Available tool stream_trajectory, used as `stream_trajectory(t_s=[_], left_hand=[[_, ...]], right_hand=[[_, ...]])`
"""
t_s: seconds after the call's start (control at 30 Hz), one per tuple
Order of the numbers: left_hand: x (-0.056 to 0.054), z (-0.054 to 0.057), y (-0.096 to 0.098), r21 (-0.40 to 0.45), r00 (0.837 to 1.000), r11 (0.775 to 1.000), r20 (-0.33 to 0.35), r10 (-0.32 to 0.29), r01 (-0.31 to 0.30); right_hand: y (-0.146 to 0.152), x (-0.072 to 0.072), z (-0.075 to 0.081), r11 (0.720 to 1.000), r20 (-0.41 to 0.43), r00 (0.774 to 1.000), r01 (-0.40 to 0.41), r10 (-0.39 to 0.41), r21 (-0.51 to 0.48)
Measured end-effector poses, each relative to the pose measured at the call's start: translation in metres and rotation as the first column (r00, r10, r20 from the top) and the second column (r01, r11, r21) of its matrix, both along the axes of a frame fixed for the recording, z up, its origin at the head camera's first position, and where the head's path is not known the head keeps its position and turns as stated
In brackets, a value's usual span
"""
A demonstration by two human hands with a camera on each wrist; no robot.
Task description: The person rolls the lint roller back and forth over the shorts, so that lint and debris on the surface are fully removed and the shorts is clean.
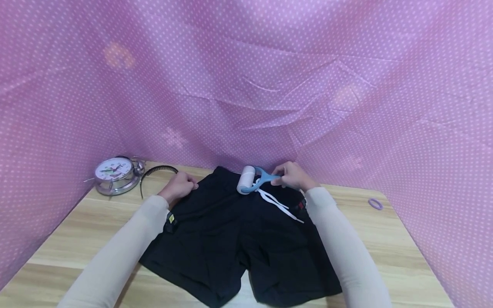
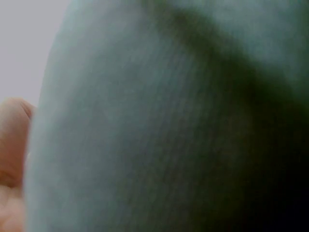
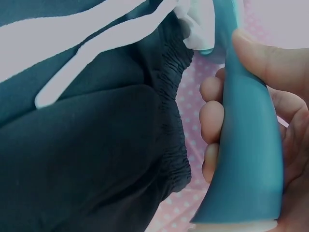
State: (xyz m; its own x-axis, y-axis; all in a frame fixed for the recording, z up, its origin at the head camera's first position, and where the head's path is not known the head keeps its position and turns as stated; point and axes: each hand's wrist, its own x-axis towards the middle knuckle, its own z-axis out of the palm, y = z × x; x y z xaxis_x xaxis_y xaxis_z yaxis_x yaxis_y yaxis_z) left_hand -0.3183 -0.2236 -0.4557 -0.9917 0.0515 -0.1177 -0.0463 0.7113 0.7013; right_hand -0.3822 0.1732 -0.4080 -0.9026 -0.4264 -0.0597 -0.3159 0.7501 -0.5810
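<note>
Black shorts (image 1: 215,231) lie spread on the table, with a white drawstring (image 1: 275,200) trailing from the gathered waistband (image 3: 176,116). My right hand (image 1: 290,175) grips the blue handle (image 3: 248,145) of a lint roller, thumb on one side and curled fingertips on the other. The roller's white head (image 1: 246,179) is over the middle of the waistband. At the upper left edge of the shorts, my left hand (image 1: 179,187) pinches the fabric between bent fingers and thumb. Blurred cloth (image 2: 130,121) fills most of the left wrist view, hiding nearly all of that hand.
An alarm clock (image 1: 115,173) lies face up at the back left of the wooden table (image 1: 65,239). A black toothed headband (image 1: 154,169) is beside my left hand. A purple ring (image 1: 375,204) lies far right. Pink dotted cloth (image 1: 246,85) hangs behind and on both sides.
</note>
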Motion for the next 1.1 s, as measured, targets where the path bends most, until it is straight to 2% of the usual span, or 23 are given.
stream_trajectory(t_s=[0.27,0.5,0.73,1.1], left_hand=[[0.002,0.002,0.000,0.009,1.000,1.000,0.014,-0.006,0.006],[0.001,-0.001,-0.001,0.050,1.000,0.999,0.024,-0.006,0.005],[0.000,-0.001,-0.001,0.042,1.000,0.999,0.016,-0.010,0.009],[0.000,-0.001,-0.002,0.029,1.000,1.000,0.011,-0.008,0.008]], right_hand=[[0.007,0.001,0.002,1.000,0.015,1.000,0.004,-0.004,0.022],[0.015,0.001,0.001,1.000,0.020,1.000,0.010,-0.010,0.006],[0.019,0.004,0.003,1.000,0.030,1.000,0.007,-0.008,0.004],[0.025,0.004,0.004,1.000,-0.011,1.000,0.000,0.000,0.028]])
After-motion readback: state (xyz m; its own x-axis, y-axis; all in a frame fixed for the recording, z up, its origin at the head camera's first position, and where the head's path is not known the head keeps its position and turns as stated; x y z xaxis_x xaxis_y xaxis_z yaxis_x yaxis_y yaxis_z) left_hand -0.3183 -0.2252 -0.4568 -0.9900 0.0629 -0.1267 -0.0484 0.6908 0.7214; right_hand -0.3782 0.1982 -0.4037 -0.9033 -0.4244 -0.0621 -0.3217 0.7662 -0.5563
